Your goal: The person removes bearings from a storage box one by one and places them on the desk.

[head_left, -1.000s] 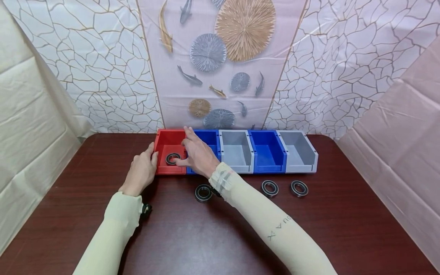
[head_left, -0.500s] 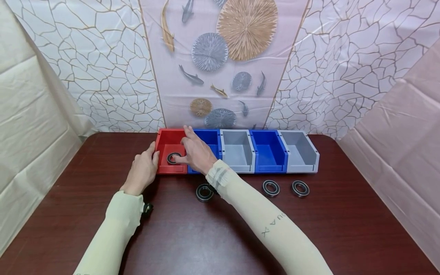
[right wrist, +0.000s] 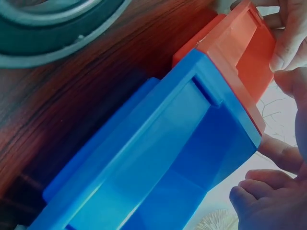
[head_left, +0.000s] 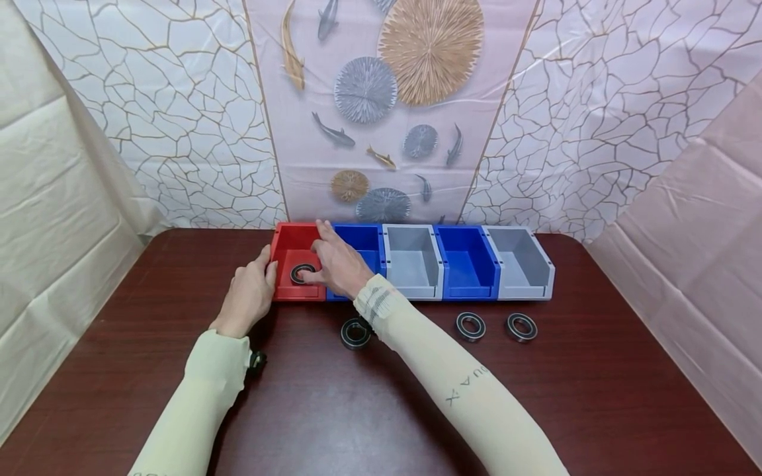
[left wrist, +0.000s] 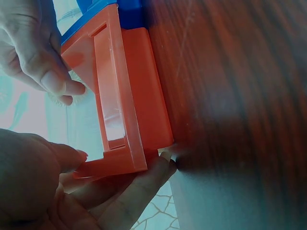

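Observation:
My left hand (head_left: 245, 297) grips the left wall of a red bin (head_left: 297, 292). In the left wrist view its thumb lies at the upper rim and its fingers (left wrist: 139, 191) run along the outside. A black-and-silver ball bearing (head_left: 296, 274) lies on the red bin's floor, partly hidden by the right thumb. Across the divider between the red bin and the adjoining blue bin (right wrist: 158, 134) is my right hand (head_left: 342, 268). Its thumb reaches into the red bin, well spread from the index finger, which extends towards the back rim.
A grey bin (head_left: 411, 254), another blue bin (head_left: 464, 261) and a second grey bin (head_left: 520, 261) continue the row rightward. In front, on the dark wood table (head_left: 333, 410), lie a bearing (head_left: 345, 335) beside the right sleeve and two others (head_left: 461, 328) (head_left: 512, 328) further right.
My right forearm has swung slightly left, while the hand stays over the divider. The left hand keeps its hold on the red bin. The head view has shifted a little.

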A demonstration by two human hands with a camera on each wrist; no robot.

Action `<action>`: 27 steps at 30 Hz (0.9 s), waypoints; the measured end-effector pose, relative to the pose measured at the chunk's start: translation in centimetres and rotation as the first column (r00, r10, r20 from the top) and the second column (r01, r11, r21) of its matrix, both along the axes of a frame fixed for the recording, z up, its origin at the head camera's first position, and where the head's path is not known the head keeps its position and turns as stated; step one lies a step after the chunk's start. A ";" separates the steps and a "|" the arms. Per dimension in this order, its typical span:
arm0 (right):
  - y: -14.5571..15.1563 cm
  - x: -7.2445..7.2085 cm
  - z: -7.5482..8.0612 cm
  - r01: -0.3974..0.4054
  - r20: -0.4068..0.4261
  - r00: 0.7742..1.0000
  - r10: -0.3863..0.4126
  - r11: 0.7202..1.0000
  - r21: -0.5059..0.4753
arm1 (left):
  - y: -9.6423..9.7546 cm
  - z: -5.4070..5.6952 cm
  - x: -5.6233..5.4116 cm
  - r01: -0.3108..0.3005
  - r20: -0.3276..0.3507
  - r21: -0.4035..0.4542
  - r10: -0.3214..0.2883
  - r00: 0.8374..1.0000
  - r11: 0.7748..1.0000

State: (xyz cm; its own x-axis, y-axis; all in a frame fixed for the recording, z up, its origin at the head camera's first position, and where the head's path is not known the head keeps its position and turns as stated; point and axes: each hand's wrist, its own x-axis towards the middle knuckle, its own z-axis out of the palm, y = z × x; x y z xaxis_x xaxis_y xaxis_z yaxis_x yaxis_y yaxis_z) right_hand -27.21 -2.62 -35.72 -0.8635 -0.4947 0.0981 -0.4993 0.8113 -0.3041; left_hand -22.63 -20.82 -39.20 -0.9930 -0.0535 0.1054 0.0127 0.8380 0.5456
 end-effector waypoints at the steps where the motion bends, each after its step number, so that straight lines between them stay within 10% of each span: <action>1: -0.1 0.0 0.0 0.000 0.005 1.000 0.000 1.000 -0.006 | 0.0 0.0 0.0 0.000 0.000 -0.001 0.000 1.000 1.000; 27: -1.5 -1.2 -1.3 0.033 -0.003 0.999 -0.032 0.993 0.112 | 0.0 0.0 0.1 0.000 0.013 0.012 0.000 1.000 1.000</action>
